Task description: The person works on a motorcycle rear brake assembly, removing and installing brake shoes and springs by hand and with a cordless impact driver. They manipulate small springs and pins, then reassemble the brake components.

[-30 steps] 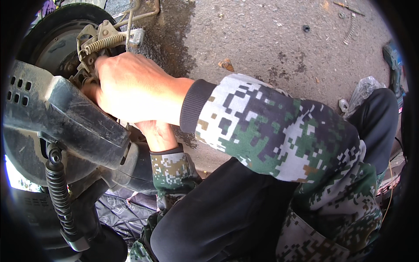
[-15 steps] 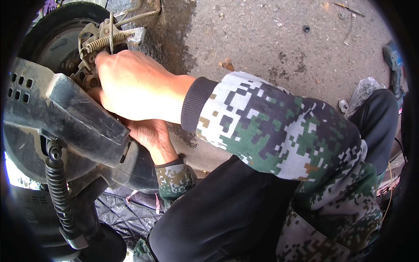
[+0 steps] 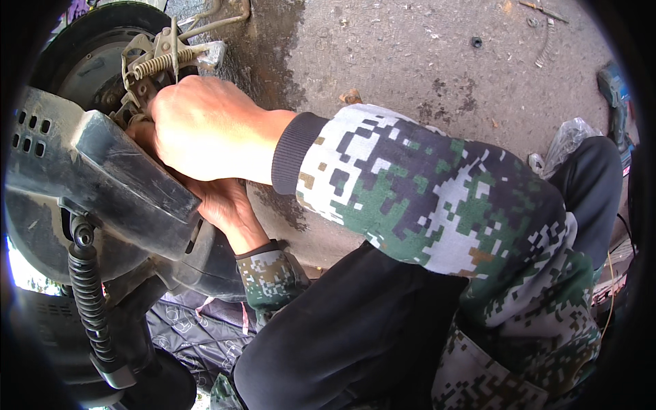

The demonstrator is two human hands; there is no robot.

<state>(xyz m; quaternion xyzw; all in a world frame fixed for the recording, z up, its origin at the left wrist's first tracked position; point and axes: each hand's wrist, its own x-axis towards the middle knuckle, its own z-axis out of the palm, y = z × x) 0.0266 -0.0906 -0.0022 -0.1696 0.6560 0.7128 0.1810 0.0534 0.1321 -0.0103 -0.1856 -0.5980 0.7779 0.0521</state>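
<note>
Far-left bracket looks stiff, best held by edges; right hand at it, left hand nearer, fingertips hidden, can't tell grips.

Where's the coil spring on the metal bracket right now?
Head view, upper left: the coil spring is just above the right hand in the picture, by the black-tired wheel.

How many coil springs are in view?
3: a tan spring on the metal bracket just beyond the right hand, a black spring on the shock absorber at lower left, and a loose spring on the ground at upper right. That hand may hide more.
</note>
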